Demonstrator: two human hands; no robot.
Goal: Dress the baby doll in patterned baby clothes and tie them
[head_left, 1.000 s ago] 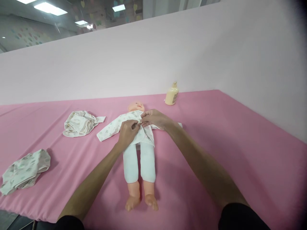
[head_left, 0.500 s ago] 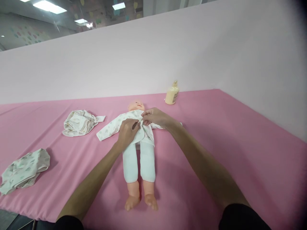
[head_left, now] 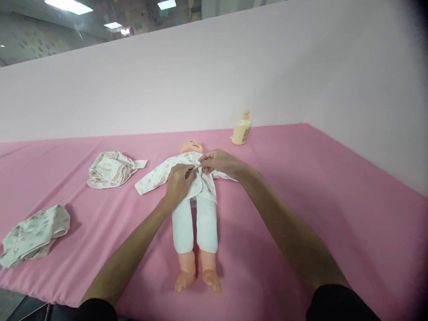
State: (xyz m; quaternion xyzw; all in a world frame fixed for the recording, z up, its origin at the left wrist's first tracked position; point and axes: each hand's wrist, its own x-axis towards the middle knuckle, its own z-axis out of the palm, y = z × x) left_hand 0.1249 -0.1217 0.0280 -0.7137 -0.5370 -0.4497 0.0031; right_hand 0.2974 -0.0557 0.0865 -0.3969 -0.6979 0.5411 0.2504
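Observation:
A baby doll (head_left: 191,146) lies on its back, dressed in white trousers (head_left: 207,225) and a white printed baby shirt (head_left: 155,176). Its bare feet point toward me and its sleeves spread out sideways. At the middle of its chest, my left hand (head_left: 179,182) pinches the shirt's front. My right hand (head_left: 220,162) comes in from the other side, thumb and fingers closed on the shirt just under the neck. Both sets of fingertips nearly meet there, and the small piece of cloth or fastening between them is too small to make out.
A pink sheet (head_left: 274,249) covers the surface. Left of the doll lie a crumpled white cloth garment (head_left: 112,170) and a folded printed garment (head_left: 36,234). A pale yellow pump bottle (head_left: 241,130) stands at the back against a white wall (head_left: 160,89).
My view has shifted very slightly. Both hands stay at the shirt's front, with only small finger movements, and the doll and garments have not moved.

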